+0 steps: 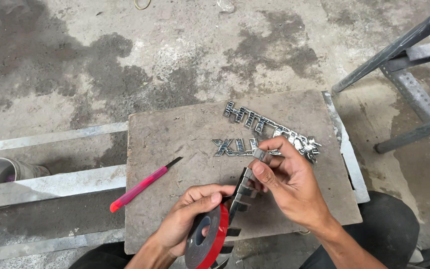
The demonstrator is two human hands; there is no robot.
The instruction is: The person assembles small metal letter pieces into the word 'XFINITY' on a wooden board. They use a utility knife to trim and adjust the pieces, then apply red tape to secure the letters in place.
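My left hand [187, 219] grips a roll of double-sided tape [206, 239] with a red liner, standing on edge over the near side of a small wooden stool top [175, 134]. My right hand [289, 184] pinches a chrome emblem strip [247, 182] between thumb and fingers, just right of the roll; the strip runs down toward the tape. Two more chrome letter emblems lie on the board: a long one [269, 127] at the far right and a shorter one [232, 146] below it.
A pink-handled cutter knife [143, 185] overhangs the board's left edge. Grey metal bars [51, 182] lie on the stained concrete floor at left beside a white bucket [13, 169]. A metal rack frame [409, 65] stands at upper right. My dark-trousered knees show at the bottom.
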